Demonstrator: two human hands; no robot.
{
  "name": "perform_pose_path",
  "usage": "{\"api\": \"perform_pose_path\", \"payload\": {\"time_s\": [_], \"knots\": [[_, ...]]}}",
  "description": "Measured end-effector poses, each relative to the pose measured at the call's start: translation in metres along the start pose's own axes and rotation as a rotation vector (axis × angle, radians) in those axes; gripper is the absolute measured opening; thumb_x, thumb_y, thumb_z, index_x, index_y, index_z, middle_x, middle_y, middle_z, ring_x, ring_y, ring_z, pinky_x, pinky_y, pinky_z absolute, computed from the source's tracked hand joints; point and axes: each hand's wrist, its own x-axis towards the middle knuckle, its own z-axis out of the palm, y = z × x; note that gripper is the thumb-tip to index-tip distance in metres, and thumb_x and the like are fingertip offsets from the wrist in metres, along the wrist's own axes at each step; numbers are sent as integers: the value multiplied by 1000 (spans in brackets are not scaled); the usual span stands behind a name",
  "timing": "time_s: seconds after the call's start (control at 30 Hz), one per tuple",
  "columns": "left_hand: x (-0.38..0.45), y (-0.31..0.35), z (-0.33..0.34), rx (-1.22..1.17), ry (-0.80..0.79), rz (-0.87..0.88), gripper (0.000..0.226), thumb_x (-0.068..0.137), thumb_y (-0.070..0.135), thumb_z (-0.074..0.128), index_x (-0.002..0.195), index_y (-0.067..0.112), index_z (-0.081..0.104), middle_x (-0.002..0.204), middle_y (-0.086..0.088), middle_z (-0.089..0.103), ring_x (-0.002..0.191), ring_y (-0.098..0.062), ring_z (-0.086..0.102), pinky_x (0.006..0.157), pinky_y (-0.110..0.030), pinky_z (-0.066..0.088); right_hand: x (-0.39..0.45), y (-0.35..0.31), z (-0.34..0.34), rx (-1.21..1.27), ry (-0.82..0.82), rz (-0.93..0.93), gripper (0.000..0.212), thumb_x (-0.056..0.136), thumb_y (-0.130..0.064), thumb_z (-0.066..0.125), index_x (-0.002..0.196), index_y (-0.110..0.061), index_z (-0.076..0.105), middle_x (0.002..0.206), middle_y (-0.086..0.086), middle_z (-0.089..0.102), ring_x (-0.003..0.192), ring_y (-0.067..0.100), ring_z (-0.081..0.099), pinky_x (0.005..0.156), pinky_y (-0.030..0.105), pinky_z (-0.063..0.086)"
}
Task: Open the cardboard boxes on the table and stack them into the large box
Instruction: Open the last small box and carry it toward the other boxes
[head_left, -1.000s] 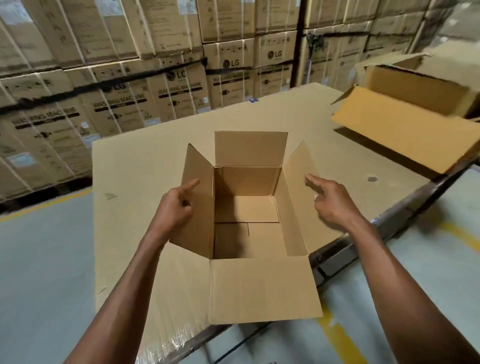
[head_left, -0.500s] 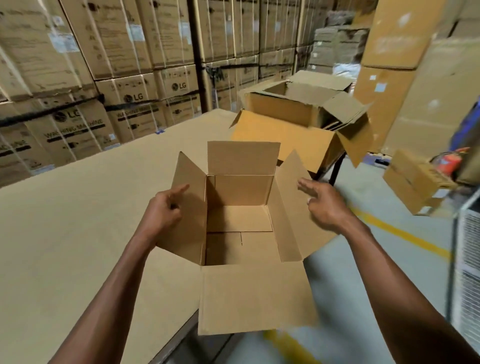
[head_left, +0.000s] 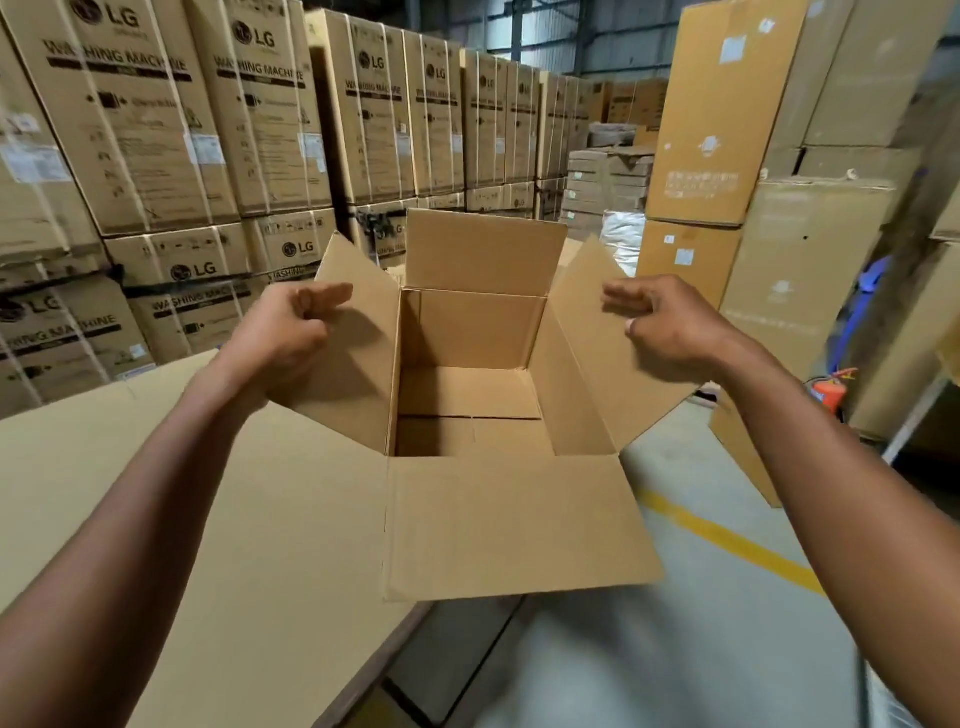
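An open, empty cardboard box (head_left: 511, 525) is held up in front of me, all its top flaps spread outward, and it hangs over the table's right edge and the floor. My left hand (head_left: 288, 332) grips the left side flap near its upper edge, fingers curled. On the opposite flap, my right hand (head_left: 670, 322) holds on with its fingers over the top edge. The box's inside bottom flaps lie flat and closed. The large box is hidden or out of view.
The cardboard-covered table (head_left: 208, 519) fills the lower left. Tall stacks of washing machine cartons (head_left: 249, 114) stand behind, and more cartons (head_left: 727, 109) on the right. A leaning cardboard piece (head_left: 743, 457) and a red extinguisher (head_left: 831, 387) sit by the yellow floor line (head_left: 727, 540).
The box has come up off the table and swung right, and my view turned right with it. Both hands stayed on the side flaps. The large box slid out of sight.
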Motion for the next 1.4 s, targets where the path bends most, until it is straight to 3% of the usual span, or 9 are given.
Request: {"api": "perform_pose_path", "payload": {"time_s": [0.1, 0.23, 0.4, 0.6, 0.7, 0.8, 0.97, 1.27, 1.4], "knots": [[57, 20, 23, -12, 9, 23, 55, 95, -11, 45, 142, 16, 54, 137, 9, 56, 127, -11, 52, 105, -31, 45, 54, 7, -39, -26, 11, -21, 66, 88, 21, 46, 148, -6, 43, 144, 3, 55, 133, 11, 51, 108, 22, 33], [134, 56, 46, -26, 21, 45, 53, 94, -10, 48, 137, 19, 59, 133, 11, 60, 120, -7, 54, 77, -10, 43, 124, 15, -93, -56, 47, -19, 63, 88, 17, 50, 146, -9, 48, 139, -1, 60, 132, 11, 51, 113, 29, 34], [222, 102, 66, -11, 12, 76, 50, 92, -7, 51, 133, 20, 62, 136, 4, 62, 125, -14, 56, 109, -37, 43, 197, 22, -150, -94, 64, -62, 60, 91, 14, 51, 146, -9, 48, 141, -1, 59, 132, 10, 48, 100, 20, 31], [303, 149, 119, 23, 78, 79, 46, 93, -1, 53, 130, 24, 64, 134, 4, 62, 123, -18, 57, 94, -32, 51, 285, 55, -200, -69, 123, -111, 57, 92, 14, 48, 144, -10, 51, 138, -4, 59, 118, 7, 51, 74, 10, 36], [333, 161, 154, 46, 102, 68, 48, 91, -4, 53, 132, 20, 63, 134, 3, 62, 125, -17, 56, 103, -36, 48, 339, 82, -215, -70, 120, -146, 58, 90, 16, 49, 142, -9, 52, 139, -1, 60, 124, 12, 55, 93, 20, 42], [360, 168, 192, 49, 174, 48, 47, 93, -3, 52, 133, 18, 63, 133, 6, 61, 122, -17, 55, 100, -35, 48, 392, 111, -226, -53, 102, -167, 56, 90, 14, 47, 141, -8, 52, 135, -1, 62, 120, 15, 58, 91, 27, 48], [400, 171, 238, 27, 283, -42, 44, 94, 3, 55, 130, 26, 65, 137, 3, 58, 118, -22, 55, 76, -30, 52, 472, 150, -234, -17, 27, -213, 54, 91, 13, 45, 140, -9, 54, 128, -1, 65, 118, 15, 60, 89, 25, 46], [452, 161, 274, 88, 513, -127, 48, 94, -3, 50, 135, 19, 62, 138, 5, 59, 114, -13, 54, 87, -29, 48, 599, 166, -205, 34, -57, -367, 45, 94, 3, 52, 136, -13, 58, 126, 0, 66, 120, 19, 58, 106, 42, 46], [479, 145, 272, 125, 563, -160, 45, 94, 0, 53, 131, 22, 65, 137, 5, 60, 114, -15, 56, 80, -29, 50, 648, 168, -177, 47, -107, -422, 49, 94, 7, 47, 138, -11, 56, 129, 1, 65, 120, 17, 58, 102, 36, 47]]}}
